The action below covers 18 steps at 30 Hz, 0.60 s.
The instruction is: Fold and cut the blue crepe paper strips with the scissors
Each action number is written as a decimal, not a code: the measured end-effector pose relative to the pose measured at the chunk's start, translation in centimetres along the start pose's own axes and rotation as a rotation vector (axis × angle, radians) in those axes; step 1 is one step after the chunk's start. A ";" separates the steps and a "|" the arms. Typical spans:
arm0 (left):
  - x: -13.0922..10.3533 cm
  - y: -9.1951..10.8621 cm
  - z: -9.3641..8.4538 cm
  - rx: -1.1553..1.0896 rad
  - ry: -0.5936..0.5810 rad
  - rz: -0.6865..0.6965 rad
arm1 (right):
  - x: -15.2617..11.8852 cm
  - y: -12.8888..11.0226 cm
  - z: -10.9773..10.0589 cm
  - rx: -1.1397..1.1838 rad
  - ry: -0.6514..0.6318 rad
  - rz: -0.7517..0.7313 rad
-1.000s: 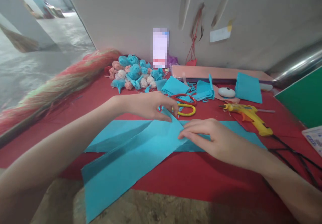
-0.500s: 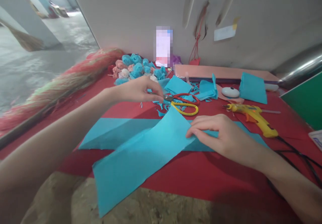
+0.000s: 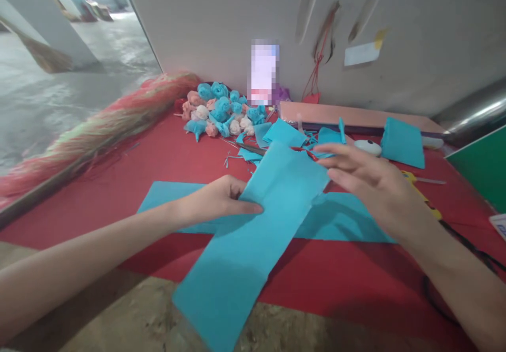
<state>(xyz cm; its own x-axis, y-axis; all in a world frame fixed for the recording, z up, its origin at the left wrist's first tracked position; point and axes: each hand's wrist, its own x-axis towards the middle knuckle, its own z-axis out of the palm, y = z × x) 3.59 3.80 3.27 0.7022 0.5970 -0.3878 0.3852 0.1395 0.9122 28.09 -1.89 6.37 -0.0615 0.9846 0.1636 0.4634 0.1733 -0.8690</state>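
Note:
A strip of blue crepe paper (image 3: 253,236) slants across the middle, its lower end hanging past the table's front edge. My left hand (image 3: 233,199) grips its left edge, thumb on top and fingers underneath. At the strip's upper right corner is my right hand (image 3: 367,183), fingers stretched and apart; whether the thumb touches the paper I cannot tell. Scissors (image 3: 253,149) lie behind the strip, which covers much of them; part of the red handle shows near my right fingertips. Beneath, a long blue paper band (image 3: 348,215) lies flat across the red table (image 3: 308,278).
Blue, pink and white paper flowers (image 3: 221,109) are heaped at the back left. Folded blue paper (image 3: 403,142) and a white mouse-shaped object (image 3: 367,147) stand back right. A yellow glue gun (image 3: 430,207) is partly behind my right hand. Straw bundles (image 3: 118,115) line the left edge.
My left hand has left the scissors and come down onto the strip. My right hand's pinch has opened, and it has moved up and right. The strip has shifted right.

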 end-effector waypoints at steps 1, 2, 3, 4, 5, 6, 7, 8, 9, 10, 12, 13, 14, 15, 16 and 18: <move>-0.2 0.1 0.3 -0.091 0.036 0.001 | 0.1 0.3 0.4 0.113 0.006 0.067; -0.3 0.2 0.7 -0.179 0.069 0.012 | 0.2 0.5 1.0 0.215 -0.030 0.132; -0.4 0.2 1.0 -0.256 0.099 0.031 | 0.1 0.7 1.6 0.293 -0.102 0.179; -0.4 0.3 1.4 -0.319 0.124 0.051 | -0.1 0.8 2.2 0.328 -0.189 0.221; -0.4 0.3 1.6 -0.368 0.147 0.070 | -0.4 0.8 2.8 0.330 -0.251 0.255; -0.4 0.2 1.8 -0.407 0.163 0.087 | -0.8 0.8 3.4 0.326 -0.313 0.272; -0.3 0.2 2.0 -0.437 0.173 0.101 | -1.1 0.8 4.0 0.325 -0.355 0.287; -0.2 0.1 2.0 -0.457 0.182 0.108 | -1.3 0.7 4.4 0.326 -0.379 0.298; -0.1 0.0 2.0 -0.463 0.191 0.108 | -1.5 0.7 4.7 0.334 -0.388 0.307; 0.0 -0.1 2.0 -0.453 0.196 0.103 | -1.5 0.8 4.8 0.344 -0.382 0.318; 0.1 -0.4 1.8 -0.399 0.172 0.078 | -1.3 1.1 4.8 0.359 -0.342 0.339; 0.2 -0.5 1.8 -0.366 0.149 0.062 | -1.1 1.3 4.7 0.368 -0.317 0.347; 0.2 -0.7 1.8 -0.334 0.127 0.047 | -0.9 1.6 4.6 0.378 -0.296 0.352; 0.2 -0.8 1.7 -0.311 0.113 0.036 | -0.7 1.8 4.5 0.396 -0.279 0.355; 0.2 -0.9 1.8 -0.296 0.109 0.031 | -0.5 2.0 4.5 0.426 -0.269 0.352; 0.3 -1.0 1.8 -0.279 0.135 0.037 | -0.4 2.2 4.5 0.503 -0.279 0.333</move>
<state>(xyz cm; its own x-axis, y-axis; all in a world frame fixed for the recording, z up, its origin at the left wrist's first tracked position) 4.46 2.40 1.99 0.6196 0.7028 -0.3494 0.1681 0.3161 0.9337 25.19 -1.82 2.31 -0.2444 0.9445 -0.2196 0.0323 -0.2185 -0.9753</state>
